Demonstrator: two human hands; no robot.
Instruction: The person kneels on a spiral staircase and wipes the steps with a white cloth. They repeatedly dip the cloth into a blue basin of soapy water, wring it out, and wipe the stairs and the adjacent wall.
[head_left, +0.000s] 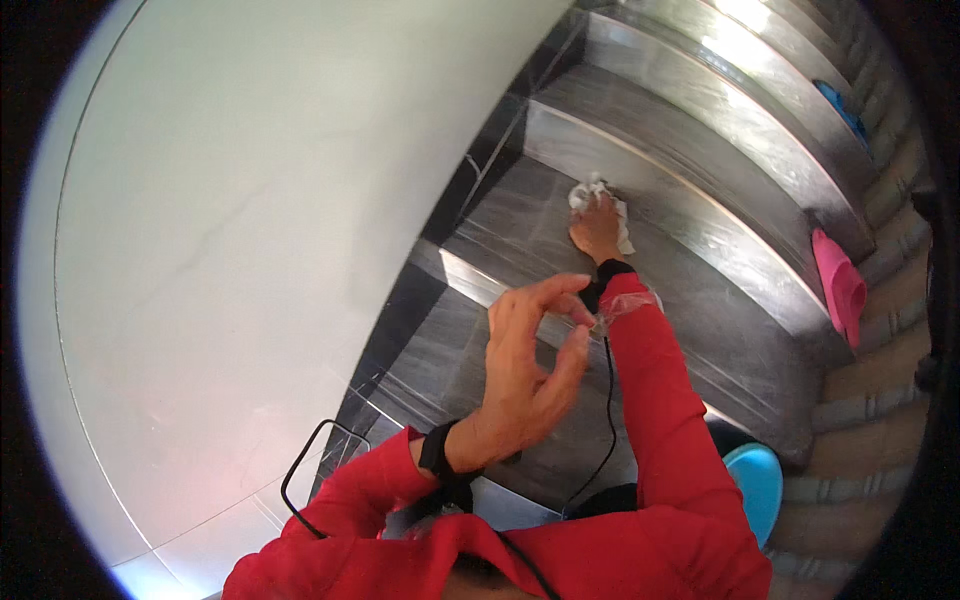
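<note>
On a grey stair tread (709, 289), my right hand (598, 229) presses down on a crumpled white cloth (622, 225). Part of the cloth shows past the fingers and along the hand's side. My left hand (529, 360) is raised in front of the right forearm, thumb and fingers curved toward each other. Its fingertips meet the edge of a strip of clear plastic film (628, 304) around the red right sleeve (660, 367); whether they pinch it is unclear. Both wrists carry black bands, and a thin black cable (611, 405) hangs below the right wrist.
A pale wall (247, 210) rises on the left, with dark skirting tiles (487, 161) along the stairs. Toward the treads' right ends are a pink slipper (840, 285) and a blue item (841, 109). A turquoise object (756, 484), perhaps a basin, shows beside my right arm.
</note>
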